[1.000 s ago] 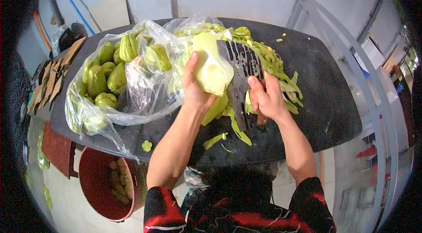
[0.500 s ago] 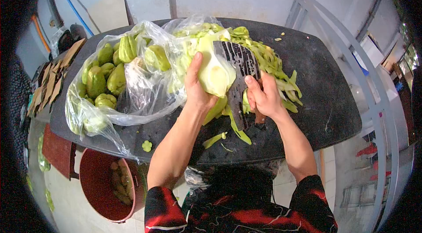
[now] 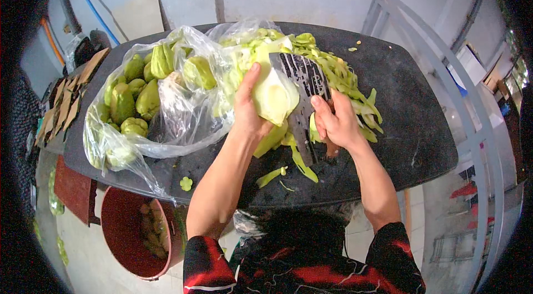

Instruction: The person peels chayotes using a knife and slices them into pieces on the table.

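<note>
My left hand [image 3: 252,108] is closed round a peeled, pale green chayote [image 3: 273,97], its cut face turned up. The fingers of my right hand [image 3: 336,122] are wrapped round the wooden handle of a broad-bladed knife [image 3: 302,91]. Pale wet streaks run over its dark blade, which lies right beside the chayote; whether the edge touches it I cannot tell. Behind and under both hands spreads a heap of green peelings [image 3: 350,80]. To the left, a clear plastic bag [image 3: 200,138] holds several whole chayotes [image 3: 149,97].
Everything stands on a black table [image 3: 411,122]. A small piece of peel [image 3: 186,183] lies near its front edge. Below on the left is a red bucket [image 3: 125,238] with pale brownish contents. A grey metal railing [image 3: 466,111] runs along the right, and cardboard pieces [image 3: 72,97] are stacked at left.
Hardly anything differs. The chayote and the knife have shifted very slightly, with both hands keeping their grip.
</note>
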`<state>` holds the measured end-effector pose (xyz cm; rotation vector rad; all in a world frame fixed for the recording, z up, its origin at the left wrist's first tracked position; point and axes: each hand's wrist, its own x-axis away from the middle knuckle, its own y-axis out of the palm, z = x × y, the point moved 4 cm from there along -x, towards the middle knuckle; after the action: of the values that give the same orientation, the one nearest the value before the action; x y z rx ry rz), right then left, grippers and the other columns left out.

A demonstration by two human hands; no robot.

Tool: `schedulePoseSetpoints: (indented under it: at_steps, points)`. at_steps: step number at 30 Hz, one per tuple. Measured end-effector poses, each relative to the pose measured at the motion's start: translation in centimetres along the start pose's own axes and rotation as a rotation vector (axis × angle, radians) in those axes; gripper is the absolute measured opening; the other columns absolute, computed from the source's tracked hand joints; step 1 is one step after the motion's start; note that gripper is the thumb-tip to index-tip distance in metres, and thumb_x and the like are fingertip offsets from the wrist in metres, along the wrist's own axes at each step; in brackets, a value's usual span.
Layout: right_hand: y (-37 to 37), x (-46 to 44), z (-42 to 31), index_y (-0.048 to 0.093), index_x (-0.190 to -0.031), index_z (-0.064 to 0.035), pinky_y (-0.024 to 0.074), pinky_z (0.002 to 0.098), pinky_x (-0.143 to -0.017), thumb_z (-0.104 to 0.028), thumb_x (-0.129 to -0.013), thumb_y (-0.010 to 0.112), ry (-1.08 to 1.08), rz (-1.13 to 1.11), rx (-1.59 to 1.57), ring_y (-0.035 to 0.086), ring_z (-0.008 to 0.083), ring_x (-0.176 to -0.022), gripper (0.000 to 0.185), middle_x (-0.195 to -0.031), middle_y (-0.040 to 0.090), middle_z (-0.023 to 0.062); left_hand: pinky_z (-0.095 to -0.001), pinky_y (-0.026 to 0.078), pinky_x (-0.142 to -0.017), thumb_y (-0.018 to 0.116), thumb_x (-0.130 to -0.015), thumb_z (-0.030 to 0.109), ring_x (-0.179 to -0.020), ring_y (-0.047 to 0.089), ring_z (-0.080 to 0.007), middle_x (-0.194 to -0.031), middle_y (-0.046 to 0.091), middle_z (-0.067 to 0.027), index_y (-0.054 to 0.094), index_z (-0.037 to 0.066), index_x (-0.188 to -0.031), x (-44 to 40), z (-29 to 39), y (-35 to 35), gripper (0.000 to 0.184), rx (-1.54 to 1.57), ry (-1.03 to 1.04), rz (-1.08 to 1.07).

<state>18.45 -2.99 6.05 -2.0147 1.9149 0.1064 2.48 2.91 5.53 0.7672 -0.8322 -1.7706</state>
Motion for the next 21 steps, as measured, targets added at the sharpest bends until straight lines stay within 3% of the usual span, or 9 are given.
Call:
schedulePoseSetpoints:
  at_steps: [12,15,21]
  points:
    - [0.4,-0.2,0.3,0.043,-0.087,-0.0068,0.0370,0.0261,-0.035,-0.026,-0.100,0.052,-0.032,0.076,-0.030,0.042,0.0084,-0.036,0.025,-0.049,0.040,-0.0020,-0.0388,0.055,-0.081,0.062,-0.089,0.044,-0.088,0.066,-0.0227,-0.099,0.067,-0.0066,0.061,0.010,-0.113,-0.3,-0.9,0.1,0.042,0.136,0.098,-0.040]
    - [0.5,-0.5,0.2,0.043,-0.086,-0.0073,0.0371,0.0257,-0.036,-0.025,-0.100,0.052,-0.016,0.029,-0.056,0.042,0.0082,-0.037,0.024,-0.050,0.040,-0.0021,-0.0388,0.055,-0.081,0.061,-0.089,0.044,-0.089,0.066,-0.0228,-0.100,0.067,-0.0068,0.061,0.011,-0.114,-0.1,-0.2,0.6,0.042,0.023,0.038,-0.027]
    - [1.1,-0.8,0.9,0.049,-0.092,-0.0057,0.0367,0.0277,-0.036,-0.030,-0.100,0.052,0.009,0.042,-0.057,0.044,0.0092,-0.037,0.025,-0.050,0.044,-0.0014,-0.0389,0.055,-0.081,0.060,-0.089,0.045,-0.087,0.066,-0.0227,-0.099,0.067,-0.0071,0.060,0.010,-0.113,0.0,-0.2,0.1,0.043,0.084,0.132,-0.057]
